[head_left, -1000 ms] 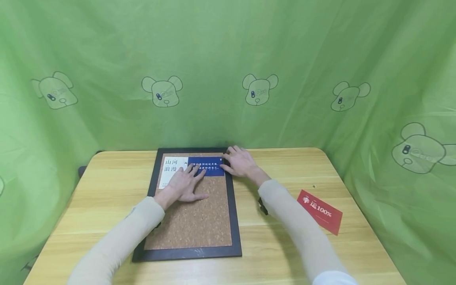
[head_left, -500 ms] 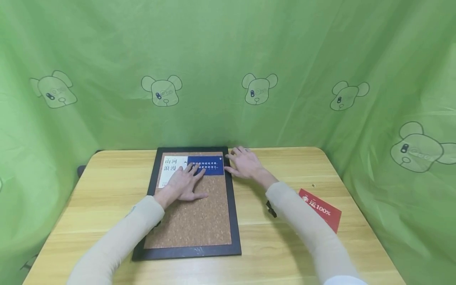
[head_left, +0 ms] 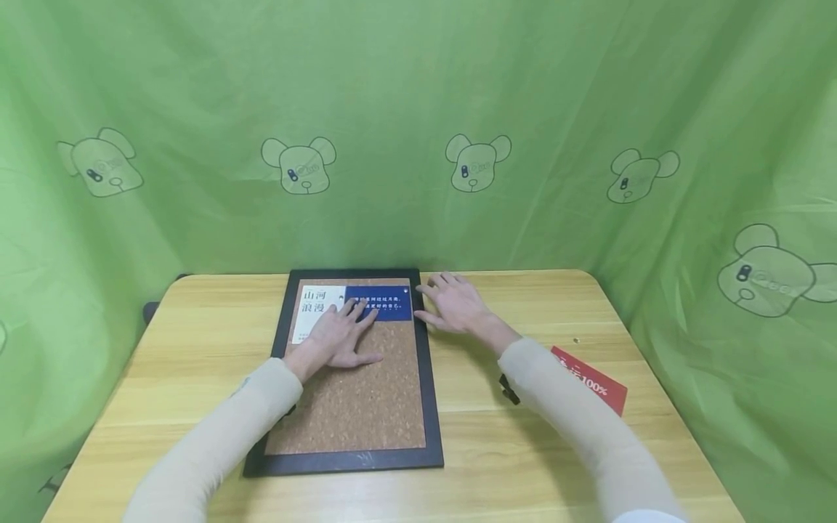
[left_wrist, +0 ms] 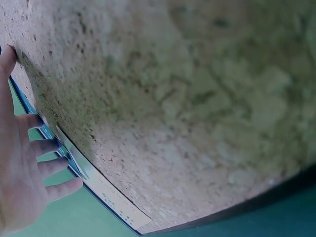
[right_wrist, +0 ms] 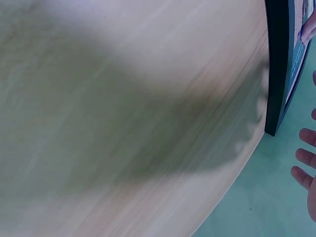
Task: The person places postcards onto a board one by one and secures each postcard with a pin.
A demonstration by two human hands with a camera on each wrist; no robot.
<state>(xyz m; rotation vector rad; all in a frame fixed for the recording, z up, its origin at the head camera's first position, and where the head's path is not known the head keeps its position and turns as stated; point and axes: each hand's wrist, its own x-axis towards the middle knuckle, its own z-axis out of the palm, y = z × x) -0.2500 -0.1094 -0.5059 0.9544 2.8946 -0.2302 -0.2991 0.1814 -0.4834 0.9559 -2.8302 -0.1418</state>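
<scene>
My left hand (head_left: 336,339) lies with fingers spread over the upper part of a black-framed cork board (head_left: 360,407). Its fingertips rest on a blue card (head_left: 389,309) with white writing, beside a white card (head_left: 310,301) at the upper left. Small light pins show at the blue card's upper left (head_left: 341,298) and upper right corners. The left wrist view shows the left hand (left_wrist: 27,168) with fingers extended near the card edge. Just right of the board's frame, my right hand (head_left: 455,303) holds nothing, its fingers extended; the right wrist view catches its fingertips (right_wrist: 306,158) at the edge.
A red card (head_left: 591,381) with white writing lies on the wooden table (head_left: 497,450) at the right, partly behind my right forearm. A tiny object (head_left: 576,341) sits above it. Green curtain (head_left: 392,225) surrounds the table at the back and sides.
My right hand has drawn back to the right, from the blue card's upper right corner to beside the frame. The forearm now covers more of the red card. My left hand stays put.
</scene>
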